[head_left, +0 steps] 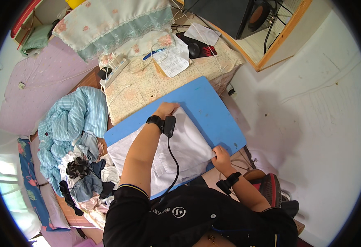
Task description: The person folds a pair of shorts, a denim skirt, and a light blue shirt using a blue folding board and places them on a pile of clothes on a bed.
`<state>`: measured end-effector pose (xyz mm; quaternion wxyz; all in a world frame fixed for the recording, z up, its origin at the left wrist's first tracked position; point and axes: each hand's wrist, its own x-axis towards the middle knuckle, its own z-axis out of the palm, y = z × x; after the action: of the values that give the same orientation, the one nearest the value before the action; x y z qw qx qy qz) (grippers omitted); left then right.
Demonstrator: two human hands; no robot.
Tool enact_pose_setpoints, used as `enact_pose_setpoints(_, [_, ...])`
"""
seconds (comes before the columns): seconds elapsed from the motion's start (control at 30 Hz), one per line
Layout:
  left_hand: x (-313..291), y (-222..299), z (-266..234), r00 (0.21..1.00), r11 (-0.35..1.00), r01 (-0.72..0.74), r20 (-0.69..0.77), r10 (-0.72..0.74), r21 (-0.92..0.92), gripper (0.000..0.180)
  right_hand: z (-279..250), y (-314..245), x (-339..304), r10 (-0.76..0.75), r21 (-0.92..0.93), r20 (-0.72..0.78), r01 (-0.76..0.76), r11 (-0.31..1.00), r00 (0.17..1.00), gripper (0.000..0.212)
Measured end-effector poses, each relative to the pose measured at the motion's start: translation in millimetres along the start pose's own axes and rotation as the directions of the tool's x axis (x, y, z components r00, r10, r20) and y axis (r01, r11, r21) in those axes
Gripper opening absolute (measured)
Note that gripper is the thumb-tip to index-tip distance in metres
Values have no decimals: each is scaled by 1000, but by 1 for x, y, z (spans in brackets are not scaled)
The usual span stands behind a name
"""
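A white garment (pixel 184 144), folded into a rough rectangle, lies on a blue board (pixel 207 99). Faint seams and creases show on it, but its exact kind is unclear. My left hand (pixel 167 109) reaches across the cloth and has its fingers closed at the far corner. At the right corner, nearer my body, my right hand (pixel 222 159) pinches the edge between thumb and fingers. My left forearm covers part of the cloth, and a wrist-worn device (pixel 169 126) trails a black cable over it.
A heap of mixed clothes (pixel 85 185) and a striped blue quilt (pixel 75 119) lie to the left. Beyond the board, a lace-covered table (pixel 143 88) holds papers (pixel 176 59), a power strip (pixel 116 68) and a mouse (pixel 194 50). A white wall (pixel 312 123) stands at right.
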<state>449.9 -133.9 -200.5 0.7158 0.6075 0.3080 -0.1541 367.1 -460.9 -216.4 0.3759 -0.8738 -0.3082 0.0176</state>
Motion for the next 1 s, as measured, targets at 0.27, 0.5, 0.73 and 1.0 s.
enact_pose_setpoints(0.27, [-24,17,19,989,771,43,84,-124,635,37,-3,9,-17,-62,-65,-28,60,996,998,15])
enact_pose_setpoints(0.5, [-22,18,51,886,249,-409,317,338,878,32,-7,14,-19,-62,-63,12,63,996,998,13])
enact_pose_setpoints(0.73, [11,-30,37,670,245,-298,19,742,923,23,-5,16,-11,-35,-59,24,36,998,999,15])
enact_pose_setpoints(1.0, [-5,-23,10,747,432,-57,-249,617,900,26,-7,16,-9,9,-9,111,-8,1000,994,25])
